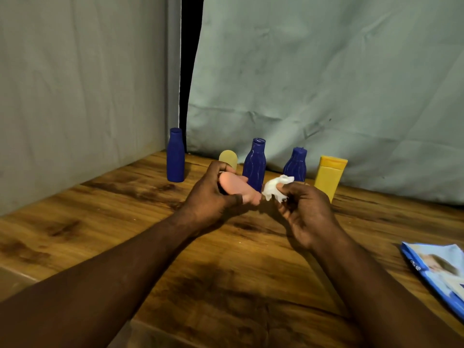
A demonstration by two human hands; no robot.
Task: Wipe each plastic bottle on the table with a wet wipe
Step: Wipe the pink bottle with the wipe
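My left hand (213, 194) grips a small pink plastic bottle (239, 188), held on its side above the wooden table (150, 234). My right hand (305, 209) pinches a crumpled white wet wipe (275, 187) just right of the pink bottle's end. Behind them stand three dark blue bottles: a tall one at the left (175, 155), a ribbed one in the middle (254, 164) and a shorter ribbed one (296, 164). A yellow bottle with an orange cap (329, 177) stands at the right. A pale yellow bottle (228, 158) shows partly behind my left hand.
A blue wet-wipe pack (437, 270) lies at the table's right edge. Grey-green cloth sheets (326, 71) hang close behind the bottles and along the left side, with a dark gap between them.
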